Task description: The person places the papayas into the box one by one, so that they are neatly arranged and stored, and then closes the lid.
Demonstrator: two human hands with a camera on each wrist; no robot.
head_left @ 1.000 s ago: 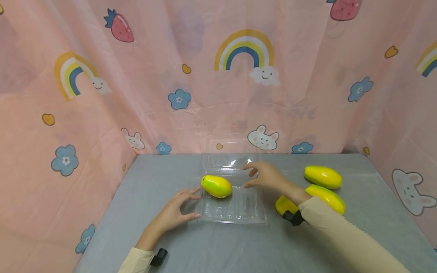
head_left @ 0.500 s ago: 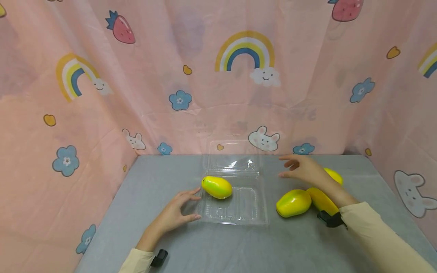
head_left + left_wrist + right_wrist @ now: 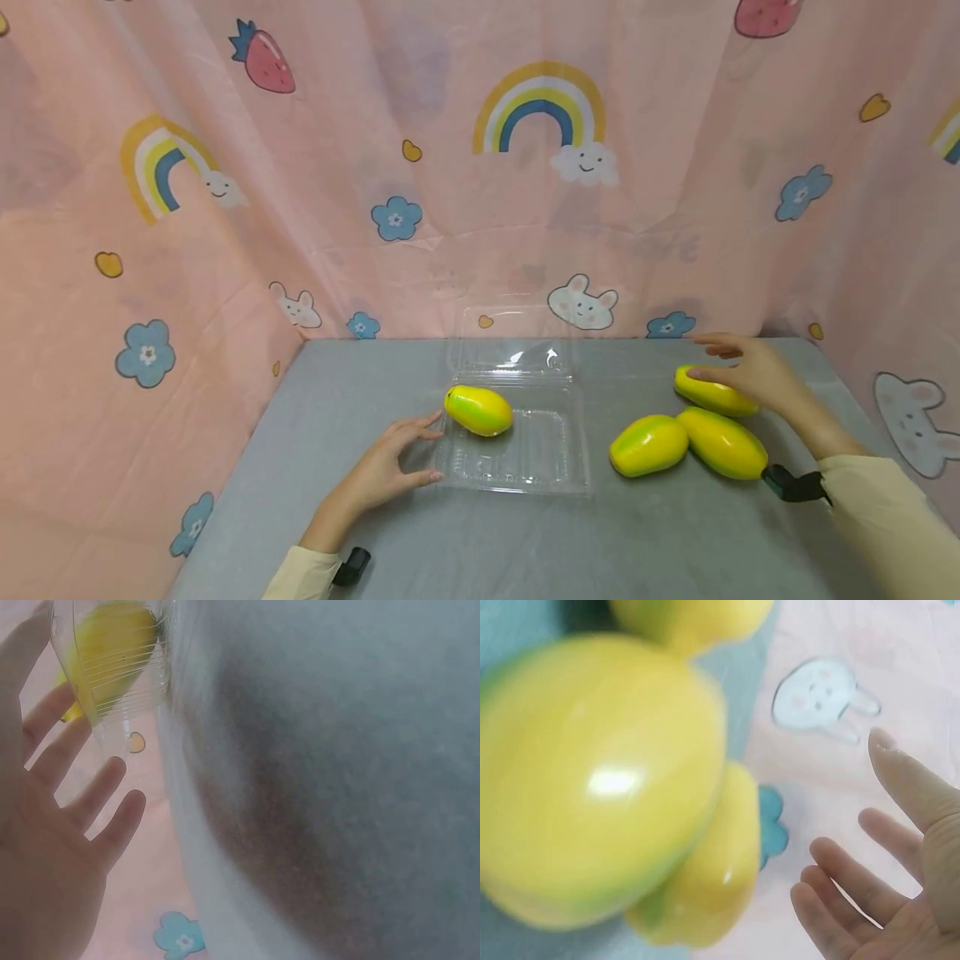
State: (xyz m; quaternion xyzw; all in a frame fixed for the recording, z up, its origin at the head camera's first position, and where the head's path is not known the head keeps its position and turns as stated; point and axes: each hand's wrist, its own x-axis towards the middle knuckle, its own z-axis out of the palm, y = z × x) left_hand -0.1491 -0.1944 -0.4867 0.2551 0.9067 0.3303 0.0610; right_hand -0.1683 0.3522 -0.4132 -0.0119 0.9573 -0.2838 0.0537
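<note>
A yellow-green papaya (image 3: 478, 411) lies in the back left of a clear plastic clamshell box (image 3: 543, 467), whose lid stands open toward the curtain. At the box's left edge is my left hand (image 3: 378, 467), its fingertips right at the rim; the left wrist view shows the fingers spread (image 3: 124, 821) and nothing in them. My right hand (image 3: 757, 375) is over the rearmost papaya (image 3: 716, 402) on the right, thumb overlapping the fruit in the head view. In the right wrist view its fingers are loosely bent around nothing, with papayas (image 3: 592, 825) beside them.
Two more papayas, one on the left (image 3: 649, 446) and one on the right (image 3: 726, 443), lie end to end in front of the rearmost one. The grey table (image 3: 510, 550) meets a pink patterned curtain (image 3: 675, 250) at the back and sides.
My right hand has moved right, from above the box across to the rearmost papaya. The left hand, the box and the papaya in it have stayed in place.
</note>
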